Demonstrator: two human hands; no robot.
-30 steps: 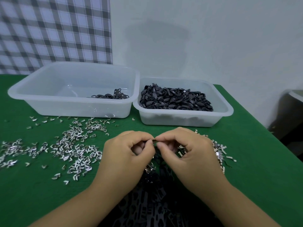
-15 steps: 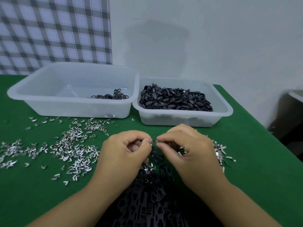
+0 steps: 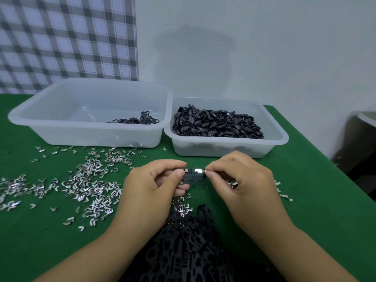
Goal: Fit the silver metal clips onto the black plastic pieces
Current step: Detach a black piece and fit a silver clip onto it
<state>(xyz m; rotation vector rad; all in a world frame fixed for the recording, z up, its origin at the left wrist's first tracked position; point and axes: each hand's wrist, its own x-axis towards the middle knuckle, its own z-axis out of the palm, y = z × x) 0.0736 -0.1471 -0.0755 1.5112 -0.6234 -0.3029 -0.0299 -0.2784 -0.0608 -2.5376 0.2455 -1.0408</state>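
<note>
My left hand (image 3: 151, 189) and my right hand (image 3: 239, 180) hold one black plastic piece (image 3: 192, 177) between them, just above the green table. The left thumb and fingers pinch its left end. The right fingertips pinch a silver metal clip (image 3: 198, 170) that sits on the piece's top edge. Loose silver clips (image 3: 89, 184) lie scattered to the left of my hands. A heap of black plastic pieces (image 3: 191, 241) lies between my forearms.
Two translucent tubs stand at the back: the left tub (image 3: 85, 137) holds a few black pieces, the right tub (image 3: 223, 147) is heaped with them. More clips (image 3: 282, 192) lie right of my right hand. The table's right edge (image 3: 317, 151) drops off.
My hands have drawn slightly apart, so the black piece and the silver clip on it show between the fingertips. Before, the fingertips met and hid them.
</note>
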